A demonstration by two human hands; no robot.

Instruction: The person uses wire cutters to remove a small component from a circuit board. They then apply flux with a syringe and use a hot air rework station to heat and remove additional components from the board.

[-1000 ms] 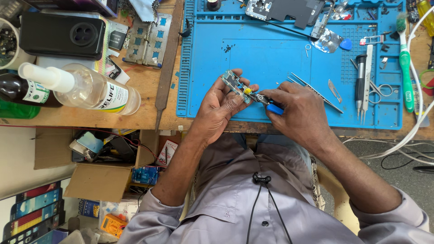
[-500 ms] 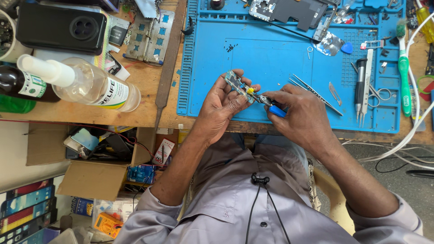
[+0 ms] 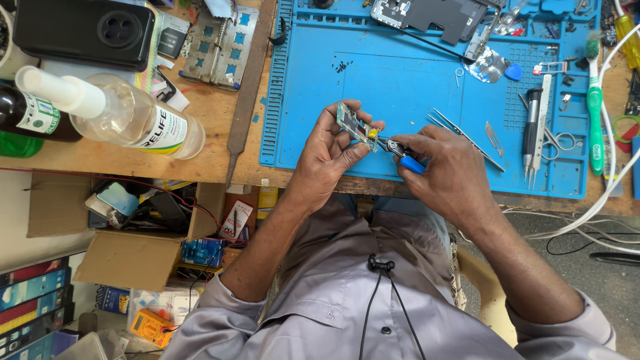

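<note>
The left hand (image 3: 330,157) holds a small circuit board (image 3: 353,125) above the near edge of the blue work mat (image 3: 313,100), fingers curled around it and the thumb pressing on its near side, so only its edges are pinched. The right hand (image 3: 450,167) is closed around a blue-handled cutter or plier (image 3: 400,155), whose tip touches the board's right end by a yellow part. The board looks thin, stiff, very light and fragile, with exposed components; it is best gripped by the bare edges, as here, not across the face. Its long axis runs from far left to near right, the right end pointing toward the tool. 2 loose tweezers (image 3: 467,137) lie on the mat just right of the hands.
</note>
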